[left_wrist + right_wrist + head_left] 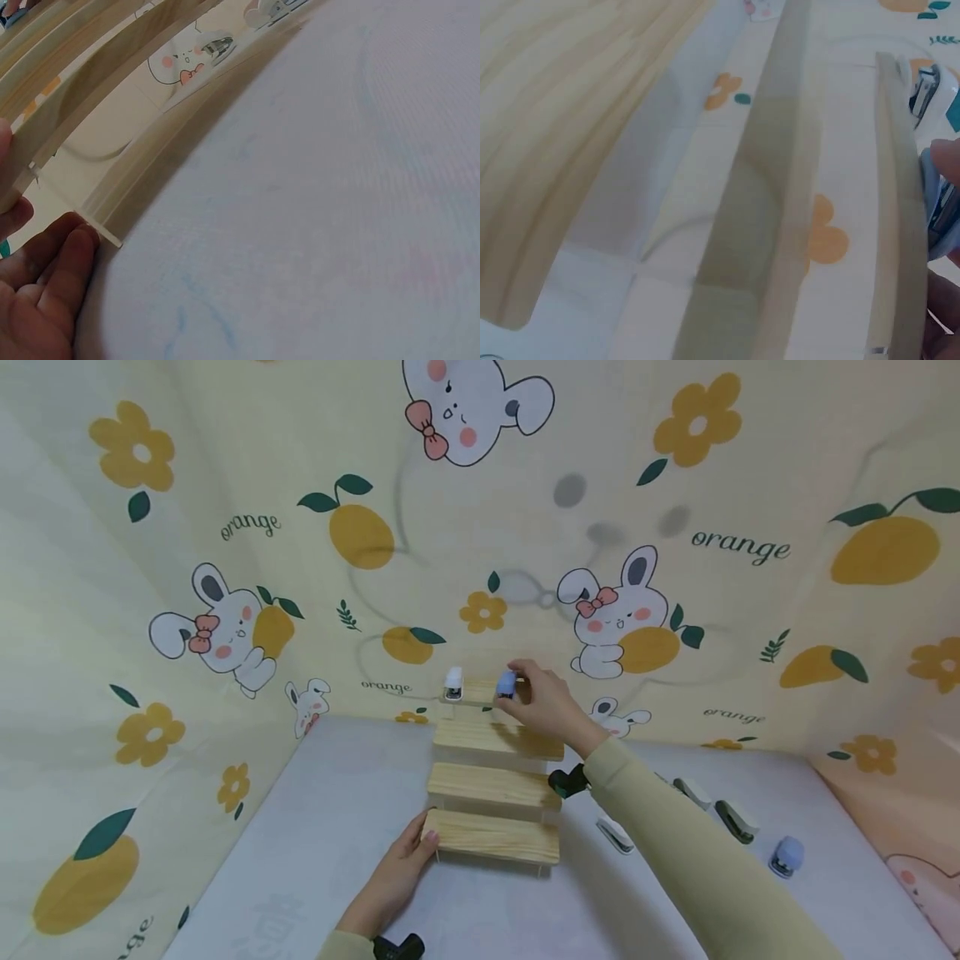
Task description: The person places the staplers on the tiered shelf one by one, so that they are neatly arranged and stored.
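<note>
A stepped wooden stand (491, 837) with several pale boards rises from the table. At its lowest board's left end, my left hand (392, 878) grips the corner, thumb on top and fingers beneath; the left wrist view shows curled fingers (71, 259) beside a thin leg. My right hand (553, 703) is at the top board's right end. Between thumb and fingers it pinches a small light-blue stapler (506, 684), partly covered by the fingers; whether the stapler touches the board I cannot tell. A white stapler (453, 683) stands at the top board's left end.
Right of the stand on the white table (300, 860) lie a white stapler (615, 835), a dark-and-white stapler (737, 821), another pale stapler (692, 792) partly behind the sleeve, and a blue stapler (787, 857). A printed cloth (247, 460) hangs close behind the stand.
</note>
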Tool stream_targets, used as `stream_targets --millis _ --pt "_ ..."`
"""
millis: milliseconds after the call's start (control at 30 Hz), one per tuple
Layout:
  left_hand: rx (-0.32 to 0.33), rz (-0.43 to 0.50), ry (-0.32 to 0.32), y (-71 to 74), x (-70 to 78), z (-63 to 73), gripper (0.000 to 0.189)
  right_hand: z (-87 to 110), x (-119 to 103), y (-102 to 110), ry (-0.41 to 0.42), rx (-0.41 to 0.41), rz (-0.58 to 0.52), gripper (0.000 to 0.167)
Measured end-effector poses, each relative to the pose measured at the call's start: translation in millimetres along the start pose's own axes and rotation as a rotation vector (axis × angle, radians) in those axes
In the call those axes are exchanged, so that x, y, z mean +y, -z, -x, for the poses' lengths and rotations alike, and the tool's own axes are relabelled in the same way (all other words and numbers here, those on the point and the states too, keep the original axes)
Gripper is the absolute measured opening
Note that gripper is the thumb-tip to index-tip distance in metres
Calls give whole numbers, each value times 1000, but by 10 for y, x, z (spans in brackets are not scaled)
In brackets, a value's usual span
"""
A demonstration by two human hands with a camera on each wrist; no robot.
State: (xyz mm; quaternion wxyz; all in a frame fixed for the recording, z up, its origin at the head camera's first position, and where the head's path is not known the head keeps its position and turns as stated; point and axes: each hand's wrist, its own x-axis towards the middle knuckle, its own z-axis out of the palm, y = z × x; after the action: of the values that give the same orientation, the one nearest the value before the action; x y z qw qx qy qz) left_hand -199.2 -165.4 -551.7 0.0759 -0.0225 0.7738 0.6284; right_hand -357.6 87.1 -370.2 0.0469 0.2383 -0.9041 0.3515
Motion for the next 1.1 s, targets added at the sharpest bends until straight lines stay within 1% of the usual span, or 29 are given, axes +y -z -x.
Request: stream_targets --millis 67,133,267,400,600,700,833,933,1100 --pt "0 -8 -2 -3 7 3 72 5 18 6 -5 5 50 68" --pt "-2 -12 -5 -5 13 4 73 8 27 12 -8 8 76 69" --pt "-14 -8 -14 -8 25 11 74 12 21 18 -15 7 87 69" --pt "-17 0 -6 -26 36 8 75 5 26 17 -32 3 99 71" --pt "9 -19 22 -41 28 -9 75 9 43 19 -28 -6 86 76" --pt "24 -41 36 -30 6 -9 75 51 56 45 -15 -7 40 76" --pt "34 -58 35 -13 1 7 74 190 103 113 -7 3 -7 72" --pt "34 -42 35 -16 23 24 73 360 146 185 -10 23 -9 71" --pt "34 -32 49 -32 53 44 74 667 248 272 -11 81 -11 68"
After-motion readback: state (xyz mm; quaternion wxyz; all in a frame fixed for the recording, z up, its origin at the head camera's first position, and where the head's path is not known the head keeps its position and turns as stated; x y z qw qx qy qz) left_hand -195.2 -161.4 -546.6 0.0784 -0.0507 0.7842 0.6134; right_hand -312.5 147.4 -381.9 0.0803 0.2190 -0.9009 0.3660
